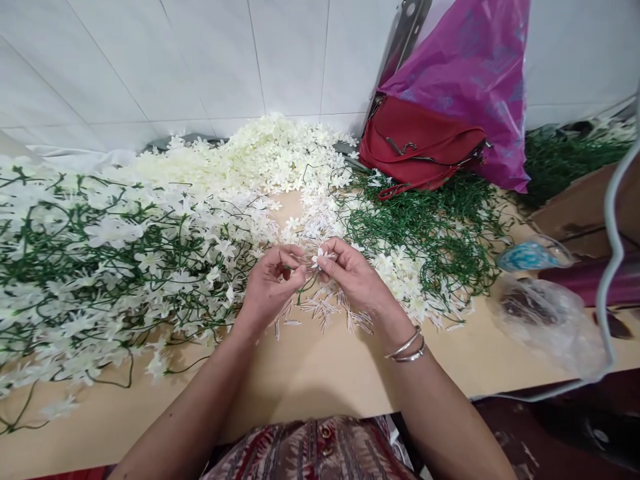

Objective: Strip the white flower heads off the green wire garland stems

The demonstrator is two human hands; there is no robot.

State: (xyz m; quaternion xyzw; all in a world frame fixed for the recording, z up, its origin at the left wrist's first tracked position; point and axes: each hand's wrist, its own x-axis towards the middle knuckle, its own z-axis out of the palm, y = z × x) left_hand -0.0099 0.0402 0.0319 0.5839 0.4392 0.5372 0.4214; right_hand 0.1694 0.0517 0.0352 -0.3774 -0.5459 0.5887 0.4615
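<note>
Between the finger and thumb of my right hand [353,275] is a small white artificial flower [319,258]. Close beside it, my left hand [273,283] is closed in a pinch on a thin green plastic stem [302,290], whose tail hangs below the fingers. The fingertips of both hands almost meet, and the joint between stem and flower is too small to make out. Below the hands, short white stamen pieces [325,308] lie scattered on the tabletop [310,373]. To the left spreads a large heap of white flowers on green stems [115,260].
Loose cream flower heads [270,150] are piled against the tiled wall [290,60]. On the right lie bare green stems [450,233], a red handbag [420,143] and a purple plastic bag [480,73]. A white cable [611,253] hangs near a clear plastic bag [555,327].
</note>
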